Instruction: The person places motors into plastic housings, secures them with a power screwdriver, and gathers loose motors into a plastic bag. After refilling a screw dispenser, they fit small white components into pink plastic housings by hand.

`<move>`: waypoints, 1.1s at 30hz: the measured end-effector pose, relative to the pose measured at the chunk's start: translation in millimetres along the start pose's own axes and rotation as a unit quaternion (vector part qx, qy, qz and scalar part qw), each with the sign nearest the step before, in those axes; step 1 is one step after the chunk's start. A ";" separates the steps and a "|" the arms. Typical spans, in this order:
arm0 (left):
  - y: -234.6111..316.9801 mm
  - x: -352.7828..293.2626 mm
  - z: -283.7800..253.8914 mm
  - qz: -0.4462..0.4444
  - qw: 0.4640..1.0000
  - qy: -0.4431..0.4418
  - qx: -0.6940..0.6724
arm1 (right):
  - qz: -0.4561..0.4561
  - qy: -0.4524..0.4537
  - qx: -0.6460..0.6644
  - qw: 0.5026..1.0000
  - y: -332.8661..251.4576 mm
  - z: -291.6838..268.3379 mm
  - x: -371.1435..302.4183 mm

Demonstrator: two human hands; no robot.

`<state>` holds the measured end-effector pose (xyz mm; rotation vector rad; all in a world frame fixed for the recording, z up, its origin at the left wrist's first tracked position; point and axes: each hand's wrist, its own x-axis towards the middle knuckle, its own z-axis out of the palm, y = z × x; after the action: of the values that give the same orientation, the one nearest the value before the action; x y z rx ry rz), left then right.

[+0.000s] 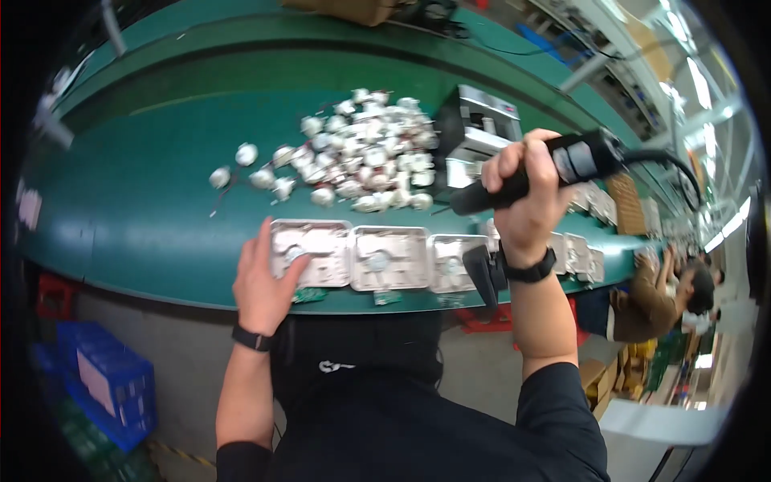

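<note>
My right hand (pixel 534 193) is wrapped round a black corded electric screwdriver (pixel 580 159), held up over the right side of the bench. Its bit points left, near the front of a black and silver box-shaped device (pixel 479 120). My left hand (pixel 263 281) grips the left side of a white plastic housing (pixel 328 261); the fingers lie along the outer edge and the thumb reaches inside, by a round part. A second housing (pixel 401 277) and a third housing (pixel 444 273) stand in a row to the right, each with a round part inside.
Behind the housings lies a heap of small white parts with wires (pixel 369 153). Small green circuit boards (pixel 388 297) lie by the bench's near edge. More housings (pixel 577 253) stand at right, where a co-worker (pixel 654 301) sits. Blue crates (pixel 116 386) are at lower left.
</note>
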<state>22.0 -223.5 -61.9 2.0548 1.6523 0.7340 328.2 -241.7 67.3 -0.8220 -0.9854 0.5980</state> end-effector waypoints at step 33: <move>-22.0 8.4 10.8 -0.047 0.995 -0.033 -0.079 | 0.080 -0.292 0.024 0.953 93.0 163.0 -78.2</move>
<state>13.3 -210.4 -82.4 1.8591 1.5892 0.7321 140.9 -195.6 3.0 -0.6970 -1.4404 1.0374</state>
